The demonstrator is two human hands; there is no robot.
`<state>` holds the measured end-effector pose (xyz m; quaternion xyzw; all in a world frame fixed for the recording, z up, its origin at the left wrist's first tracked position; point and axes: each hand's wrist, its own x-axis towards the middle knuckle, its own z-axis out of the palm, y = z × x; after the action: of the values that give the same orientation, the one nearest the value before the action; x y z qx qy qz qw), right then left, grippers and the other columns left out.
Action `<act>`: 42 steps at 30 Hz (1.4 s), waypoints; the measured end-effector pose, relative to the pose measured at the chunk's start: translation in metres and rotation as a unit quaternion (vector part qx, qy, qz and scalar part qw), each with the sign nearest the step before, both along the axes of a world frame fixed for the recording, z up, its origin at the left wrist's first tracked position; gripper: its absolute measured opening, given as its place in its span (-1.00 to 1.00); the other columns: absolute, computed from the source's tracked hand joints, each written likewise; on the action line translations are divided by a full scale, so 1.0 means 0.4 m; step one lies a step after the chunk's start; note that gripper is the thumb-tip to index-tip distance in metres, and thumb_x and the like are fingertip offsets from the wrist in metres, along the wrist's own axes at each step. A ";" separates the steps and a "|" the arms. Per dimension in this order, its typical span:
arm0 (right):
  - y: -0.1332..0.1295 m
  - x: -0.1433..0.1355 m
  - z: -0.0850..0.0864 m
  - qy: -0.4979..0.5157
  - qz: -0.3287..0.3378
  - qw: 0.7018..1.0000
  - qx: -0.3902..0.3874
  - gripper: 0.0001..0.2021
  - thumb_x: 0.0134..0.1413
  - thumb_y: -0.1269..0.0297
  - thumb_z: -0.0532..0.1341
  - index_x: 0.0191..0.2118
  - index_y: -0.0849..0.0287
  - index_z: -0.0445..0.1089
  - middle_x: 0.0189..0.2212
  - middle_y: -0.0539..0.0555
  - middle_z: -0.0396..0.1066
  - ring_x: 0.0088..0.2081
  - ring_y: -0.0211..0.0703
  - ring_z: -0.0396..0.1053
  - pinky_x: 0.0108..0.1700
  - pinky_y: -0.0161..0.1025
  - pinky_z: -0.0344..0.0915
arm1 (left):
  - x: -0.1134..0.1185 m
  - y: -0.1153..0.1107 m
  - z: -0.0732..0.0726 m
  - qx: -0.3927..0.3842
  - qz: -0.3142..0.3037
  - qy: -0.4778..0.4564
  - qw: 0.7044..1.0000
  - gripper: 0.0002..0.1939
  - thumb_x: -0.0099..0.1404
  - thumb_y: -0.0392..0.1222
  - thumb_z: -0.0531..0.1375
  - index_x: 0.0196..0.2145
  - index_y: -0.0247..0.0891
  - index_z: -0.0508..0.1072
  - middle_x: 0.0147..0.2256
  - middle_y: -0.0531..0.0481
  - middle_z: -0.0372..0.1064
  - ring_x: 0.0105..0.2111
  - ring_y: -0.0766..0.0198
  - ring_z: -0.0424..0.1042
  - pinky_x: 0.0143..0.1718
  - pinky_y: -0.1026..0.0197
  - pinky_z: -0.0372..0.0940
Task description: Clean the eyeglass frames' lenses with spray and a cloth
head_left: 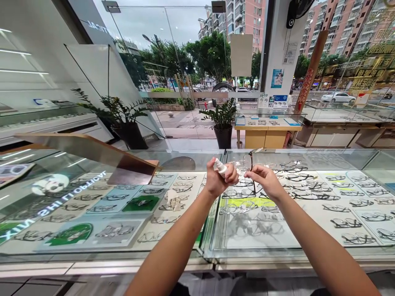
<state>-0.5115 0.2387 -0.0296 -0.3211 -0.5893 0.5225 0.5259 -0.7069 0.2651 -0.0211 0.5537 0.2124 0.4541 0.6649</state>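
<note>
Eyeglasses [247, 161] with a dark-edged frame were held up over the glass top of the bench [262, 262], near its middle, one lens standing above the fingers; taking them as the centre of the dial, the right hand [263, 179] came in from four o'clock, its thumb and fingers pinching the lower part of the frame. Just beside them, at nine o'clock, the left hand [220, 177] was curled around a small white spray bottle [220, 168], whose top tilted toward ten; whether the pump was being pressed could not be told. Rows of spectacle frames [345, 223] lay under the glass on both sides, some on pale blue or white panels. Near eight o'clock was a crumpled pale cloth [173, 200], perhaps a tissue, and a green tray [141, 202] showed further left between eight and nine. A curved wooden panel [132, 168] rose at nine. Beyond the bench, one potted plant [223, 117] stood at eleven, and a yellow-fronted cabinet [256, 139] between one and two, before the tall glass facing the street.
</note>
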 end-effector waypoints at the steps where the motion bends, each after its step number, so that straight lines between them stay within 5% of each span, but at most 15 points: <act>1: -0.001 -0.001 -0.001 0.000 0.002 1.000 0.000 -0.49 -0.13 -0.22 0.54 -0.46 0.10 0.41 -0.38 0.04 0.54 -0.26 -0.12 0.42 -0.13 -0.17 0.32 | -0.003 0.001 -0.002 -0.002 -0.011 -0.001 1.000 -0.14 0.11 0.78 -0.28 -0.71 -0.09 0.06 -0.72 0.08 -0.20 -0.66 0.32 -0.12 -0.52 0.10 -0.01; 6: -0.004 -0.002 -0.003 -0.001 0.007 1.000 -0.002 -0.48 -0.12 -0.22 0.53 -0.45 0.10 0.39 -0.37 0.04 0.56 -0.26 -0.13 0.43 -0.16 -0.19 0.30 | -0.003 0.007 -0.015 0.024 0.001 0.026 0.999 -0.13 0.08 0.81 -0.22 -0.73 -0.08 0.08 -0.75 0.10 -0.19 -0.69 0.35 -0.13 -0.56 0.14 -0.10; 15: -0.025 -0.018 -0.001 -0.023 0.081 0.996 -0.011 -0.50 -0.07 -0.20 0.52 -0.42 0.12 0.40 -0.34 0.06 0.57 -0.26 -0.15 0.44 -0.14 -0.19 0.30 | 0.017 0.018 -0.050 0.175 0.172 0.182 0.952 -0.18 0.11 0.68 0.05 -0.79 -0.14 0.13 -0.76 0.04 0.02 -0.68 0.35 0.01 -0.54 0.16 -0.09; 26: -0.011 -0.014 -0.012 0.032 0.052 0.998 -0.034 -0.49 -0.12 -0.18 0.55 -0.41 0.14 0.42 -0.34 0.05 0.56 -0.21 -0.16 0.43 -0.05 -0.18 0.28 | 0.013 0.015 -0.048 0.206 0.173 0.220 0.938 -0.21 0.13 0.65 0.03 -0.75 -0.14 0.07 -0.73 0.09 -0.02 -0.64 0.37 -0.05 -0.52 0.17 -0.14; 32: -0.004 -0.007 -0.006 0.120 0.035 0.990 -0.068 -0.53 -0.18 -0.10 0.59 -0.38 0.15 0.47 -0.37 -0.01 0.50 -0.29 -0.24 0.37 -0.13 -0.24 0.27 | 0.024 -0.005 -0.050 0.262 0.112 0.370 0.884 -0.26 0.18 0.56 0.04 -0.68 -0.14 -0.01 -0.68 0.11 -0.11 -0.61 0.36 -0.10 -0.50 0.15 -0.20; 35: 0.001 -0.004 -0.009 0.127 0.032 0.989 -0.071 -0.53 -0.18 -0.10 0.60 -0.38 0.15 0.48 -0.37 0.00 0.50 -0.28 -0.26 0.37 -0.15 -0.26 0.27 | 0.030 -0.005 -0.061 0.264 0.110 0.366 0.886 -0.28 0.24 0.53 0.02 -0.66 -0.14 -0.04 -0.66 0.12 -0.13 -0.60 0.35 -0.11 -0.49 0.15 -0.21; 39: 0.014 0.010 -0.013 0.143 0.019 0.986 -0.084 -0.53 -0.21 -0.05 0.61 -0.38 0.14 0.46 -0.36 0.02 0.51 -0.22 -0.22 0.42 -0.13 -0.26 0.31 | 0.012 0.023 -0.065 0.237 0.209 0.305 0.898 -0.33 0.33 0.48 -0.03 -0.60 -0.15 0.06 -0.60 0.08 0.04 -0.55 0.30 0.01 -0.45 0.18 -0.06; 42: 0.025 0.022 -0.015 0.155 0.008 0.984 -0.087 -0.54 -0.22 -0.03 0.62 -0.37 0.13 0.45 -0.33 0.03 0.52 -0.21 -0.20 0.44 -0.14 -0.26 0.34 | -0.023 0.064 -0.060 0.154 0.353 0.318 0.866 -0.55 0.39 0.26 0.09 -0.43 -0.17 0.25 -0.45 0.03 0.28 -0.42 0.22 0.24 -0.31 0.19 0.14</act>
<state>-0.5026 0.2488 -0.0355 -0.2760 -0.4557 0.6192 0.5769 -0.7159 0.2905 -0.0449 0.6516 0.5207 0.4849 0.2627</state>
